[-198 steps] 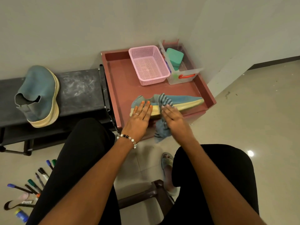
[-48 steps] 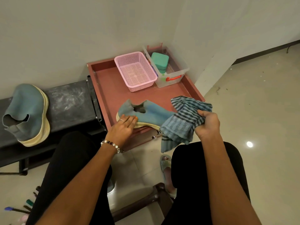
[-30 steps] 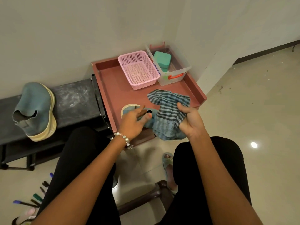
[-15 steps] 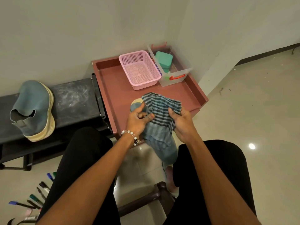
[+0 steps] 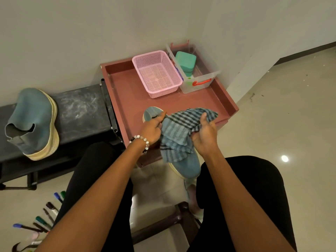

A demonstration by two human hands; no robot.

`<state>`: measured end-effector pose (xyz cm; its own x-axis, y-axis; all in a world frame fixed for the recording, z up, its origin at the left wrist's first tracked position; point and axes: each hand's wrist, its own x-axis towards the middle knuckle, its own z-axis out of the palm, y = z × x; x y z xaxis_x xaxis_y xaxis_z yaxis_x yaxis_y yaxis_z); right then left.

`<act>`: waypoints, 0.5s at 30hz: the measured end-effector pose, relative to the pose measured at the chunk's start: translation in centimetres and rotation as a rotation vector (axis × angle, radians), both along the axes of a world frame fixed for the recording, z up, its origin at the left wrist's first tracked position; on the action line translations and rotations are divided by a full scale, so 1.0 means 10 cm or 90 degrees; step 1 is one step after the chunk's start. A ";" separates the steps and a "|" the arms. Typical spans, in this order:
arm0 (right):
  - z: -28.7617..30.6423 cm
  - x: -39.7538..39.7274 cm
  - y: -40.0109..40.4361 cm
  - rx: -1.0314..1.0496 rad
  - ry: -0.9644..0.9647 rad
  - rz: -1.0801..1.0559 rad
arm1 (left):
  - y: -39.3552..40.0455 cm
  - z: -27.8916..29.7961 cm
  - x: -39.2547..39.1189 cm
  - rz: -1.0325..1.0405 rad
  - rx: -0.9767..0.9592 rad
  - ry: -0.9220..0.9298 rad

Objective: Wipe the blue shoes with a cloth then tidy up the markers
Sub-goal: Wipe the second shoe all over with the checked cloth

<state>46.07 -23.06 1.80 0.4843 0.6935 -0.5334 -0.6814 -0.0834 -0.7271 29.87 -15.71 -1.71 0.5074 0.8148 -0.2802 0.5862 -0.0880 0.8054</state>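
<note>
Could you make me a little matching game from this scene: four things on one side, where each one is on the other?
Things:
1. pink basket
2. markers
3. striped cloth
4. second blue shoe

Places:
A. on the floor
B. on the black bench
C. on the red tray
D. in the right hand

Pairs: 1-C, 2-A, 3-D, 4-B

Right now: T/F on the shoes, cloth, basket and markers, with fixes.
1. The left hand grips the held blue shoe at its heel end. True.
2. The striped cloth lies in the pink basket. False: it is draped over the held shoe, gripped by the right hand.
3. The other blue shoe rests on the black bench. True.
4. The markers are in the basket. False: they lie on the floor.
</note>
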 end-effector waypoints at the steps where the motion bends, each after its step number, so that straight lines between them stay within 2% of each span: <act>1: 0.02 0.08 0.00 -0.013 0.033 -0.038 | 0.02 0.00 -0.05 -0.064 0.049 0.088; 2: 0.05 0.16 0.00 -0.024 0.065 -0.065 | 0.01 0.01 -0.09 -0.117 0.105 0.192; 4: 0.08 0.28 -0.02 -0.040 0.106 -0.079 | -0.04 0.02 -0.12 -0.132 0.197 0.355; 8: 0.28 0.32 -0.13 -0.032 0.107 -0.018 | -0.13 0.02 -0.10 -0.086 0.329 0.495; 10: 0.40 0.34 -0.18 0.000 0.063 0.007 | -0.11 0.01 -0.12 -0.067 0.348 0.531; 12: 0.49 0.38 -0.23 0.026 -0.008 0.014 | -0.08 0.01 -0.16 -0.022 0.376 0.517; 15: 0.58 0.40 -0.25 0.019 -0.205 0.039 | -0.07 0.12 -0.20 0.016 0.553 0.423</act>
<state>50.08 -25.59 7.64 0.5818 0.7391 -0.3394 -0.4110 -0.0930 -0.9069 27.84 -16.41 -0.48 0.4475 0.8754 0.1829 0.8907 -0.4546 -0.0036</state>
